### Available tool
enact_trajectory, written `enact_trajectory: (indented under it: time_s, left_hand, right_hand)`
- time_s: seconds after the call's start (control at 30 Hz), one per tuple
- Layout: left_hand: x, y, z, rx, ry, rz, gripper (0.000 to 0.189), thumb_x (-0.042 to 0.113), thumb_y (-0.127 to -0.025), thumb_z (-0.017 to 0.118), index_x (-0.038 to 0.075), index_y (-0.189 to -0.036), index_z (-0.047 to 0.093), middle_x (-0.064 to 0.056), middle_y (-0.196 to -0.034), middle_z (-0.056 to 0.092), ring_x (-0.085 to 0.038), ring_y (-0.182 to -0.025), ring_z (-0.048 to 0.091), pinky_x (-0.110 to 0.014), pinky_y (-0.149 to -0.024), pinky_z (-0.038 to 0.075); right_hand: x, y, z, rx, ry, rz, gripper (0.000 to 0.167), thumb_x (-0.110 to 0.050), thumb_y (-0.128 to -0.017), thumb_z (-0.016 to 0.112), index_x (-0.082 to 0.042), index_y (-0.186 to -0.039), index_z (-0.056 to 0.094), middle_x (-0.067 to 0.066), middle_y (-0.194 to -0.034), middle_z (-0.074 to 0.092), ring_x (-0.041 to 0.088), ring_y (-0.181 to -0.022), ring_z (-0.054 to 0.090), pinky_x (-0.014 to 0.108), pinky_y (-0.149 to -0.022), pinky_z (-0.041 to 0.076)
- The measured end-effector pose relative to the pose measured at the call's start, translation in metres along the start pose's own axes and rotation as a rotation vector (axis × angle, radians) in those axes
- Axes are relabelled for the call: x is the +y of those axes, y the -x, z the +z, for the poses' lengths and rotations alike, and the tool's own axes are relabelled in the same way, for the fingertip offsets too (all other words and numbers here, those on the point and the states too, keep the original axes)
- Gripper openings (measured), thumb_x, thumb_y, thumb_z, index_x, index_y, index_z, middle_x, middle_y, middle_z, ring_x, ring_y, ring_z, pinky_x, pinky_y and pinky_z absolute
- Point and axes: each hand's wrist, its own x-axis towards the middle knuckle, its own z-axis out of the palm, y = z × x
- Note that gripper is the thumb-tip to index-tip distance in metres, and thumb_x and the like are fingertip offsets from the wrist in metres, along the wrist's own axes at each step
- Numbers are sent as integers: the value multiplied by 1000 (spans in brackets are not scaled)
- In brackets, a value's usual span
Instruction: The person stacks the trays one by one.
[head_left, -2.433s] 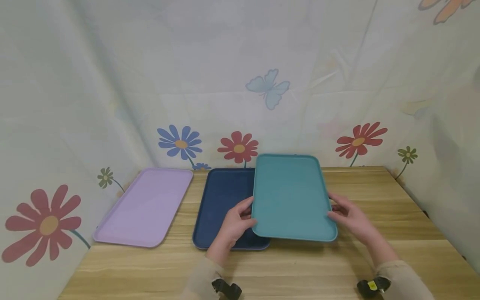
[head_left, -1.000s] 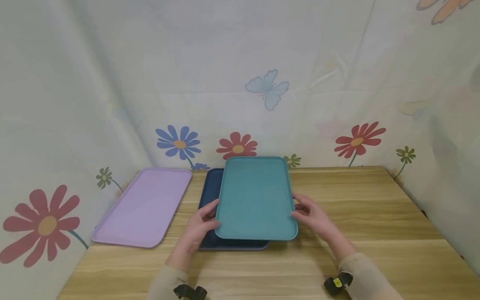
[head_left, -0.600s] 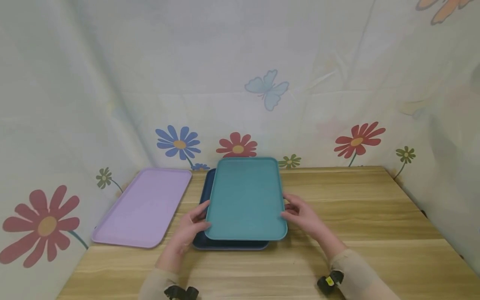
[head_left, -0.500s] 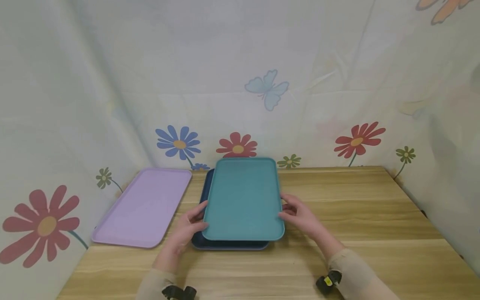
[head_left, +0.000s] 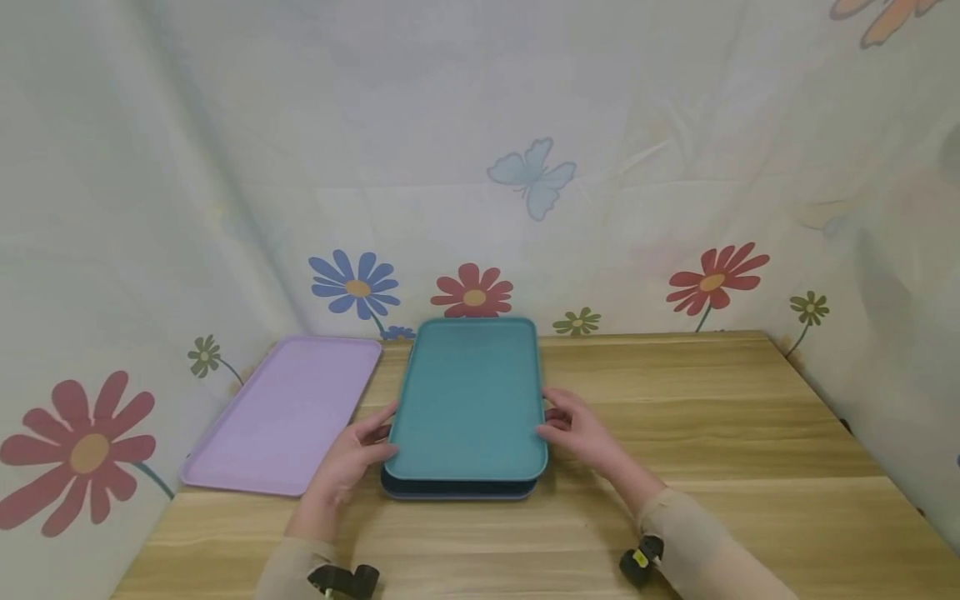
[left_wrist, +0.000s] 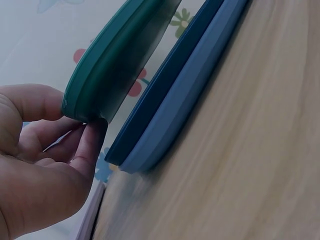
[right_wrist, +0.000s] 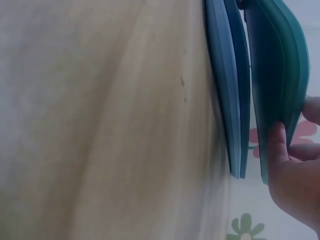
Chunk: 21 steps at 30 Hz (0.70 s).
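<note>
A teal tray [head_left: 471, 400] is held level between my two hands in the head view. My left hand [head_left: 347, 454] pinches its left edge, thumb on top and fingers underneath. On the opposite edge my right hand [head_left: 583, 433] grips the same way. Beneath it, mostly hidden, lies a dark blue tray [head_left: 459, 488]; in the left wrist view this dark blue tray [left_wrist: 165, 87] sits on a lighter blue one [left_wrist: 187, 87]. Both wrist views show a gap between the teal tray [right_wrist: 272, 65] and the stack.
A lilac tray [head_left: 288, 412] lies on the wood-grain table [head_left: 675, 417] at the left, just beyond my left hand. Behind the table hangs a pale cloth [head_left: 420, 125] printed with flowers and a butterfly. Black cameras are strapped to both wrists.
Both hands have carried the teal tray leftward, from over the dark blue tray's right side to almost squarely above it. The lilac and dark blue trays have stayed put.
</note>
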Motion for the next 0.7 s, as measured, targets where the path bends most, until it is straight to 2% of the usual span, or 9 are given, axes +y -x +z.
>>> enact_trajectory:
  time_s: [0.23, 0.33, 0.57, 0.7]
  left_hand:
    - [-5, -1, -5, -13, -3, 7, 70, -7, -83, 66, -4, -148, 39, -31, -146, 41, -37, -131, 43, -21, -90, 48]
    - [-8, -1, -7, -24, 37, 6, 71, -10, -82, 65, -5, -148, 38, -33, -145, 41, -35, -129, 46, -23, -91, 49]
    - [-16, -1, -13, -85, 140, 7, 72, -14, -83, 61, -9, -149, 32, -36, -145, 37, -18, -118, 55, -27, -91, 51]
    - [-14, -1, -14, -78, 137, 10, 72, -13, -83, 62, -9, -148, 32, -36, -146, 37, -25, -123, 52, -25, -91, 50]
  right_hand:
    - [-2, -4, 5, -7, -8, 13, 62, 2, -90, 69, 20, -140, 37, 36, -139, 41, 42, -108, 57, 42, -95, 51]
    - [-1, -5, 6, -23, -5, 11, 63, 2, -90, 68, 21, -140, 35, 36, -139, 41, 41, -107, 57, 43, -95, 51]
    - [2, -7, 9, -47, -15, 20, 64, 0, -91, 68, 20, -141, 34, 36, -140, 40, 41, -110, 56, 42, -96, 50]
    - [1, -7, 8, -51, -22, 43, 65, -1, -91, 69, 19, -142, 34, 36, -142, 38, 40, -111, 55, 45, -97, 49]
